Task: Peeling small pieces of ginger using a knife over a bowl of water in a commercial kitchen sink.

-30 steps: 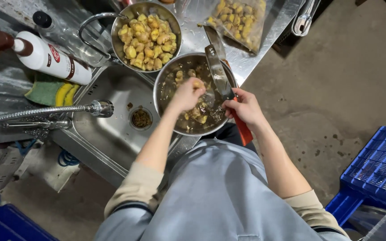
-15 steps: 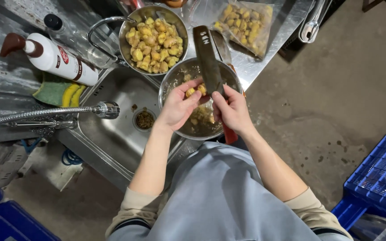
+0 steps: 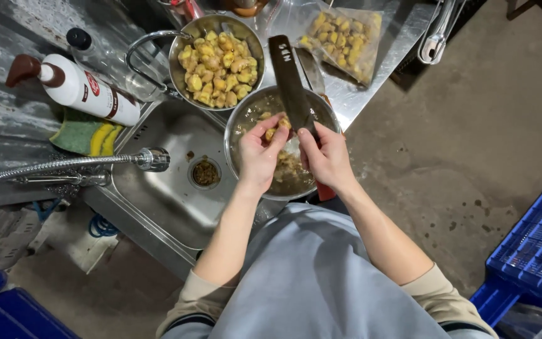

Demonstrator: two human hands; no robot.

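Observation:
My left hand [image 3: 258, 156] pinches a small yellow-brown piece [image 3: 273, 130] between its fingertips over a round metal bowl [image 3: 236, 129] that holds peelings and murky water. My right hand [image 3: 327, 158] grips a big dark cleaver [image 3: 288, 78]. Its blade points away from me, and its edge rests against the piece. A bit of the red handle [image 3: 325, 191] shows below my wrist. Both hands touch each other above the bowl.
A handled metal pot [image 3: 217, 63] full of yellow pieces stands behind the bowl, and a clear bag [image 3: 343, 41] of more lies to its right. To the left are a steel sink [image 3: 170, 188], a faucet [image 3: 83, 164], a white squeeze bottle [image 3: 89, 93] and a sponge [image 3: 86, 135]. Blue crates [image 3: 534, 251] stand on the floor.
My hands have come together over the bowl. The cleaver has swung from lying across the bowl to pointing away from me, against the piece in my left hand.

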